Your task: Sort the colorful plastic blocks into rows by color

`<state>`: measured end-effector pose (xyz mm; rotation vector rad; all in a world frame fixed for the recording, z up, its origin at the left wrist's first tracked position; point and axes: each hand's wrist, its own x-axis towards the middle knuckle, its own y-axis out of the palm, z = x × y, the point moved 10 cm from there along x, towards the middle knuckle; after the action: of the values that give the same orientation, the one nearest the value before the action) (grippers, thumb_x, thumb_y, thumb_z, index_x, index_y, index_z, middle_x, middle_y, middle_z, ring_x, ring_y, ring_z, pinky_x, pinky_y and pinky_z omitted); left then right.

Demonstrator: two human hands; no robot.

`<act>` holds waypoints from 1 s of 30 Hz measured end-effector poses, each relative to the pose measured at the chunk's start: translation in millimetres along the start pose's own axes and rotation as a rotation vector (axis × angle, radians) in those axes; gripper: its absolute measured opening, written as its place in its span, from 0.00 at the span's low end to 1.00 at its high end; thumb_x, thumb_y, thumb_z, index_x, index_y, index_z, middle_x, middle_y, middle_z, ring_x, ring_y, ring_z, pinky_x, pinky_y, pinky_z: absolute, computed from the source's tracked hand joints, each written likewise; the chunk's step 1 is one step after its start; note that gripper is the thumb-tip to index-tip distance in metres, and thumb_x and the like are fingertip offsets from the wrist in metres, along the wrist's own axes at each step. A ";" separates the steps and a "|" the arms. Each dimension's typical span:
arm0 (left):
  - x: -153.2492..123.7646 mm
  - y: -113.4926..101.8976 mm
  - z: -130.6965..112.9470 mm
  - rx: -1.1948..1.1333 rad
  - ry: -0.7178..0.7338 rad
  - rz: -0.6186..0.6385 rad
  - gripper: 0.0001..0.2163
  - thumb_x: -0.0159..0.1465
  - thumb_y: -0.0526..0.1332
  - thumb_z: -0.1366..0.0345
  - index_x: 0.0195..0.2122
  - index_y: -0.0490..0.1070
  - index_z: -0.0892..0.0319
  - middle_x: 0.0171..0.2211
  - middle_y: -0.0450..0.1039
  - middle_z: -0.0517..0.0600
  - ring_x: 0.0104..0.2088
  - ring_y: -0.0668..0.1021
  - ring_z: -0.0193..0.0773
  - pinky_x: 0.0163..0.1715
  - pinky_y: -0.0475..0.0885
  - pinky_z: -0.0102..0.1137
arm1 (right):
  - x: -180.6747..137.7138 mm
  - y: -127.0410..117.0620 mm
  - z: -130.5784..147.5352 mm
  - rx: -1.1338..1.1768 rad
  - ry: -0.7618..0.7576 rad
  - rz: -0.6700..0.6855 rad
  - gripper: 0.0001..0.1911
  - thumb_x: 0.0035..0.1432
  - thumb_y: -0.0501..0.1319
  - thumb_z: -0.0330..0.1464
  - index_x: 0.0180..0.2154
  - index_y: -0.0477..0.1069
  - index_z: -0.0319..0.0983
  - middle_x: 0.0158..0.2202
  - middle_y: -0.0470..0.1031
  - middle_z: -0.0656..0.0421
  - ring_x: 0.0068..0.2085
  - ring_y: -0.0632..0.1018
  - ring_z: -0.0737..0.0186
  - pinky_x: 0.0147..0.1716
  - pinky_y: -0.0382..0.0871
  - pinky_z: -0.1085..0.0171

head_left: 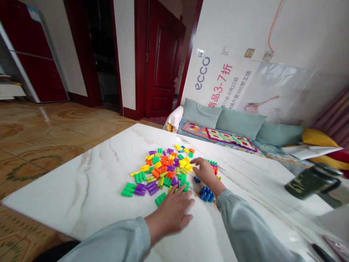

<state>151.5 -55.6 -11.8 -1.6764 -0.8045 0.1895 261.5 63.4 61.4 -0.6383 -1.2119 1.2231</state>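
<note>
A loose pile of bullet-shaped plastic building blocks (163, 171) in green, purple, orange and yellow lies on the white marbled table (109, 160). My left hand (174, 209) is open, palm down, its fingers spread at the near side of the pile beside some green blocks (160, 199). My right hand (205, 171) reaches to the pile's right side, thumb and fingers apart, close by yellow blocks (186, 163); whether it touches them I cannot tell. Beneath my right wrist sits a cluster of blue blocks (207, 194). Behind that hand, green blocks (211, 162) are partly hidden.
A dark green jug (311, 182) with a handle stands at the table's right. A phone-like object (336, 247) lies at the lower right edge. Beyond the table is a sofa with grey-green cushions (240, 122). A dark red door (165, 62) stands ajar behind.
</note>
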 end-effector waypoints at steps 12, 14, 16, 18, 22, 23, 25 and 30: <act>1.9 -10.3 -4.6 -0.053 0.007 0.037 0.20 0.67 0.54 0.52 0.57 0.64 0.53 0.63 0.62 0.52 0.66 0.58 0.54 0.64 0.51 0.54 | 52.1 70.7 20.2 -0.201 -0.067 0.217 0.18 0.50 0.64 0.21 0.42 0.78 0.43 0.44 0.77 0.53 0.47 0.77 0.52 0.43 0.69 0.60; 2.0 -10.8 -5.3 -0.051 0.011 0.037 0.20 0.67 0.54 0.52 0.56 0.64 0.53 0.62 0.63 0.52 0.65 0.59 0.55 0.64 0.51 0.55 | 54.7 70.5 22.0 -0.187 -0.058 0.194 0.14 0.49 0.66 0.22 0.38 0.78 0.40 0.44 0.77 0.50 0.49 0.76 0.50 0.43 0.68 0.59; 1.8 -11.0 -5.7 -0.047 0.013 0.037 0.19 0.67 0.54 0.52 0.56 0.64 0.54 0.62 0.63 0.52 0.65 0.59 0.55 0.64 0.52 0.55 | 56.3 65.5 24.3 -0.151 -0.053 0.159 0.13 0.45 0.69 0.22 0.35 0.77 0.38 0.43 0.77 0.50 0.50 0.75 0.49 0.44 0.68 0.58; 1.5 -10.8 -5.8 -0.050 0.016 0.032 0.19 0.67 0.54 0.52 0.56 0.64 0.53 0.62 0.63 0.52 0.65 0.59 0.54 0.64 0.52 0.54 | 55.5 55.8 26.2 -0.097 -0.031 0.106 0.13 0.45 0.70 0.23 0.36 0.76 0.37 0.40 0.77 0.51 0.48 0.76 0.50 0.44 0.68 0.59; 1.4 -9.3 -4.0 -0.061 0.008 0.010 0.20 0.66 0.54 0.52 0.57 0.64 0.53 0.60 0.66 0.52 0.66 0.59 0.55 0.64 0.50 0.55 | 33.2 29.6 31.0 0.088 0.073 -0.032 0.11 0.59 0.61 0.36 0.40 0.72 0.35 0.34 0.77 0.53 0.34 0.79 0.57 0.33 0.69 0.63; 1.6 -8.4 -3.1 -0.063 0.002 0.007 0.20 0.66 0.55 0.52 0.57 0.64 0.53 0.59 0.66 0.52 0.65 0.59 0.55 0.64 0.50 0.55 | 21.2 23.9 32.1 0.211 0.110 -0.065 0.14 0.61 0.59 0.40 0.39 0.71 0.35 0.32 0.77 0.55 0.30 0.78 0.60 0.30 0.68 0.64; 2.2 -6.0 -2.1 -0.064 -0.006 0.009 0.21 0.65 0.55 0.52 0.57 0.65 0.53 0.60 0.66 0.52 0.65 0.59 0.55 0.65 0.50 0.55 | -10.6 18.5 30.3 0.710 0.217 -0.137 0.19 0.57 0.60 0.48 0.34 0.69 0.37 0.25 0.74 0.60 0.24 0.74 0.64 0.25 0.66 0.66; 2.4 -0.7 -0.7 -0.042 -0.012 0.001 0.22 0.66 0.55 0.52 0.57 0.66 0.55 0.60 0.66 0.53 0.65 0.60 0.53 0.66 0.49 0.53 | -93.8 36.1 32.5 1.204 0.372 -0.073 0.20 0.51 0.66 0.49 0.31 0.69 0.38 0.22 0.69 0.64 0.22 0.70 0.67 0.22 0.64 0.68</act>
<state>153.4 -54.7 -10.2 -1.7163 -0.8218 0.1846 228.9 -20.8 6.7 0.0977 -0.0640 1.4258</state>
